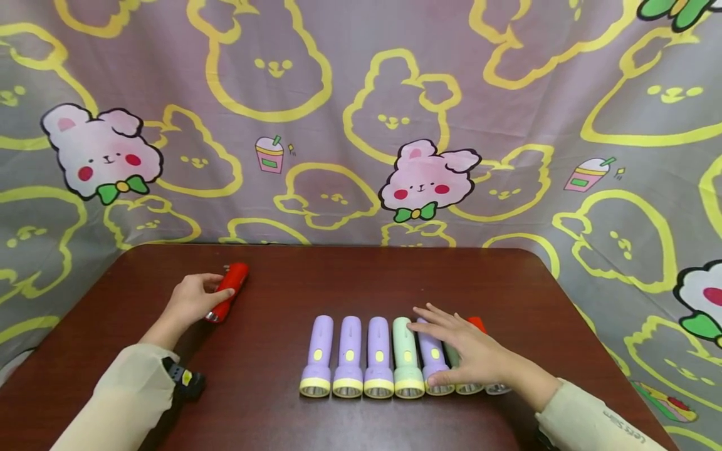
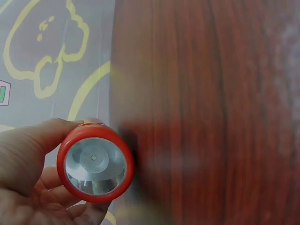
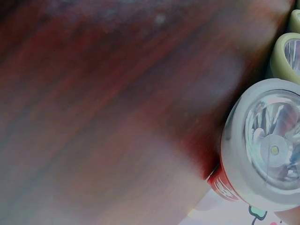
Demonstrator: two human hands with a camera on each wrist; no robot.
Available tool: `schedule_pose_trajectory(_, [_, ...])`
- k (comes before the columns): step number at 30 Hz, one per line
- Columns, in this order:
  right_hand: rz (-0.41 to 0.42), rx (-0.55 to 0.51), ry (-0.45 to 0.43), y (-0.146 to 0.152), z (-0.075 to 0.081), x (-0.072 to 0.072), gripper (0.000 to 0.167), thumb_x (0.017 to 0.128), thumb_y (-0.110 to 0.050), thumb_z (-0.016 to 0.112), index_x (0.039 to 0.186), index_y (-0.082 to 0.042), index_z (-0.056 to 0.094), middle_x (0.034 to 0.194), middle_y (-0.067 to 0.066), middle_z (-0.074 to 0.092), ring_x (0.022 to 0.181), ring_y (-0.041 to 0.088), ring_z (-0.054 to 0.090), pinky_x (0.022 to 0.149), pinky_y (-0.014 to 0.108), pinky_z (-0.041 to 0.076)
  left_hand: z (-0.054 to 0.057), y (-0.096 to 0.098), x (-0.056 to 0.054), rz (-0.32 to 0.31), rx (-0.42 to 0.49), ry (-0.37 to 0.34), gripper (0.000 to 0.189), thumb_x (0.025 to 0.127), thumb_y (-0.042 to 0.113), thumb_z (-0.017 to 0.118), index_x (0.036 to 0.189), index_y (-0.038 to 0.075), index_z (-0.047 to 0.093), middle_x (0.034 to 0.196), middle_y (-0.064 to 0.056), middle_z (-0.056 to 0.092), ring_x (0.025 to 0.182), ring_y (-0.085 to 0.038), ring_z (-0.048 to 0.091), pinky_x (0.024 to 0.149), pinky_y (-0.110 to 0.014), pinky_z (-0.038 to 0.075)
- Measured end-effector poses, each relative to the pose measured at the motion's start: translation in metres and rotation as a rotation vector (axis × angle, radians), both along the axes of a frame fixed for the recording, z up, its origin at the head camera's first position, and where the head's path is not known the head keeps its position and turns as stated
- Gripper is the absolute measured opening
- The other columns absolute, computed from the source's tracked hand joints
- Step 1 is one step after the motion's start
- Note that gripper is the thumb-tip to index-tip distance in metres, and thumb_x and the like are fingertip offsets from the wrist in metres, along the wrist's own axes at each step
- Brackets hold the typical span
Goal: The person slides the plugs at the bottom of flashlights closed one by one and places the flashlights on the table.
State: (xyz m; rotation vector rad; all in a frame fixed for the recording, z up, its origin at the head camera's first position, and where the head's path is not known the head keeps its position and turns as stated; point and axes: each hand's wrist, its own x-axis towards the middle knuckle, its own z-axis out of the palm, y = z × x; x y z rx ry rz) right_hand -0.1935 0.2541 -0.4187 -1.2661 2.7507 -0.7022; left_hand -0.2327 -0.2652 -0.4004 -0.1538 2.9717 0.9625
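Observation:
My left hand (image 1: 190, 299) grips a red flashlight (image 1: 234, 280) at the table's left side. The left wrist view shows its red rim and silver reflector (image 2: 95, 180) facing the camera, with fingers curled behind it. Over the right end of a row of flashlights, my right hand (image 1: 479, 351) spreads its fingers. Its thumb lies at the head of a purple flashlight (image 1: 432, 348), its fingertips near the tail. Partly hidden under this hand are a green flashlight (image 1: 469, 388) and a red flashlight (image 1: 477, 323). The right wrist view shows the red one's pale grey head (image 3: 234, 150).
Left of the right hand, three purple flashlights (image 1: 350, 338) and a light green flashlight (image 1: 403, 341) lie side by side, lenses toward me. They rest on a dark brown table (image 1: 271, 363). A cartoon-print curtain (image 1: 338, 138) hangs behind and around it.

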Motion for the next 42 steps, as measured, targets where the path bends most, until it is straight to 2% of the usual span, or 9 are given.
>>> schedule_pose_trajectory(10, [0.005, -0.011, -0.005, 0.0, -0.001, 0.0, 0.085, 0.077, -0.065, 0.073, 0.149, -0.029, 0.046, 0.16, 0.012, 0.035, 0.145, 0.048, 0.029, 0.1, 0.082, 0.027, 0.004, 0.005, 0.005, 0.02, 0.009, 0.083, 0.057, 0.091, 0.026, 0.071, 0.131, -0.012, 0.055, 0.121, -0.036, 0.062, 0.102, -0.045, 0.063, 0.075, -0.044, 0.059])
schedule_pose_trajectory(20, [0.006, 0.0, -0.006, -0.001, 0.0, 0.0, 0.085, 0.077, -0.064, 0.073, 0.149, -0.029, 0.045, 0.161, 0.011, 0.034, 0.146, 0.048, 0.027, 0.102, 0.081, 0.026, 0.005, 0.009, 0.01, 0.122, 0.04, 0.182, 0.055, 0.091, 0.025, 0.069, 0.13, -0.011, 0.055, 0.12, -0.034, 0.063, 0.101, -0.045, 0.062, 0.066, -0.032, 0.054])
schedule_pose_trajectory(24, [0.004, 0.0, -0.019, -0.001, 0.0, 0.0, 0.085, 0.077, -0.064, 0.074, 0.149, -0.028, 0.045, 0.161, 0.012, 0.034, 0.146, 0.048, 0.027, 0.102, 0.081, 0.026, 0.004, 0.013, 0.01, 0.141, 0.082, 0.213, 0.054, 0.09, 0.023, 0.07, 0.131, -0.009, 0.055, 0.12, -0.033, 0.064, 0.102, -0.044, 0.063, 0.068, -0.034, 0.057])
schedule_pose_trajectory(31, [-0.003, -0.005, -0.022, 0.0, 0.0, 0.0, 0.085, 0.077, -0.064, 0.074, 0.149, -0.029, 0.046, 0.16, 0.012, 0.034, 0.146, 0.049, 0.027, 0.102, 0.081, 0.026, 0.004, 0.019, 0.012, 0.152, 0.15, 0.231, 0.054, 0.091, 0.021, 0.071, 0.133, -0.008, 0.054, 0.122, -0.033, 0.063, 0.1, -0.045, 0.068, 0.075, -0.047, 0.061])
schedule_pose_trajectory(33, [-0.003, -0.003, -0.017, 0.0, 0.001, 0.001, 0.085, 0.076, -0.064, 0.074, 0.148, -0.028, 0.046, 0.16, 0.012, 0.034, 0.146, 0.049, 0.027, 0.101, 0.081, 0.026, 0.005, 0.02, 0.014, 0.152, 0.164, 0.235, 0.055, 0.091, 0.021, 0.071, 0.134, -0.008, 0.053, 0.121, -0.033, 0.063, 0.1, -0.045, 0.068, 0.075, -0.047, 0.061])
schedule_pose_trajectory(35, [-0.005, -0.002, -0.017, 0.001, 0.001, 0.001, 0.085, 0.076, -0.063, 0.075, 0.148, -0.028, 0.046, 0.16, 0.012, 0.034, 0.146, 0.048, 0.028, 0.101, 0.081, 0.026, 0.006, 0.021, 0.015, 0.152, 0.169, 0.246, 0.054, 0.091, 0.021, 0.071, 0.133, -0.008, 0.054, 0.12, -0.033, 0.064, 0.099, -0.044, 0.069, 0.072, -0.038, 0.061])
schedule_pose_trajectory(37, [-0.006, 0.001, -0.015, 0.0, 0.001, 0.001, 0.085, 0.076, -0.063, 0.074, 0.148, -0.028, 0.047, 0.16, 0.012, 0.035, 0.146, 0.048, 0.028, 0.101, 0.081, 0.026, 0.006, 0.021, 0.016, 0.152, 0.171, 0.257, 0.053, 0.09, 0.02, 0.071, 0.132, -0.008, 0.054, 0.119, -0.033, 0.065, 0.098, -0.044, 0.07, 0.07, -0.036, 0.061])
schedule_pose_trajectory(40, [-0.004, 0.001, -0.013, 0.0, 0.001, 0.002, 0.084, 0.077, -0.064, 0.074, 0.148, -0.028, 0.047, 0.16, 0.012, 0.035, 0.146, 0.048, 0.028, 0.101, 0.081, 0.027, 0.007, 0.021, 0.018, 0.154, 0.176, 0.268, 0.053, 0.09, 0.019, 0.071, 0.132, -0.008, 0.054, 0.118, -0.032, 0.065, 0.097, -0.044, 0.07, 0.07, -0.035, 0.061])
schedule_pose_trajectory(42, [-0.002, -0.001, -0.01, 0.0, 0.001, 0.002, 0.084, 0.077, -0.064, 0.074, 0.148, -0.028, 0.047, 0.16, 0.012, 0.035, 0.145, 0.049, 0.029, 0.1, 0.081, 0.027, 0.009, 0.022, 0.02, 0.159, 0.183, 0.267, 0.054, 0.09, 0.02, 0.071, 0.133, -0.007, 0.054, 0.119, -0.032, 0.065, 0.097, -0.044, 0.069, 0.072, -0.042, 0.061])
